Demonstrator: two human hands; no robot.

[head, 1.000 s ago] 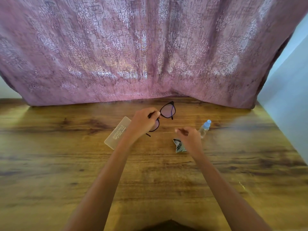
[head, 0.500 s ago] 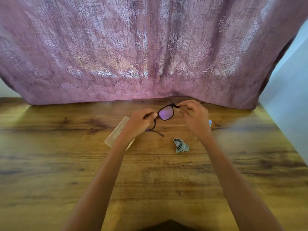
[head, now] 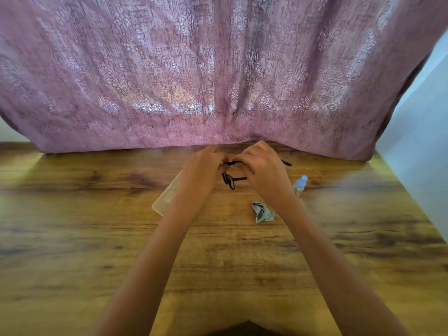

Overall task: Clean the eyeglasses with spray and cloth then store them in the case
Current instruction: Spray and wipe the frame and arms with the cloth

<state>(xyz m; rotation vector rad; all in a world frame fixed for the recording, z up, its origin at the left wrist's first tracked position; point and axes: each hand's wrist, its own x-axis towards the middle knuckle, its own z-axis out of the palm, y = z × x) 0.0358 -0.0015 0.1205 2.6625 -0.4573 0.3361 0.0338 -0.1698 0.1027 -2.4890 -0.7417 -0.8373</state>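
The only print in sight is a patch of pale lettering on the flat case [head: 167,198] lying on the surface [head: 97,238], too blurred to read.

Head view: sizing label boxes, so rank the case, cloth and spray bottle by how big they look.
1. case, partly behind the left forearm.
2. cloth, crumpled.
3. spray bottle; the right wrist hides its lower part, so its rank against the cloth is unsure.

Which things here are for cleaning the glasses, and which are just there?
For the job:
eyeglasses
spray bottle
cloth
case

Just there:
pink curtain
wall
wooden table, which everything rests on
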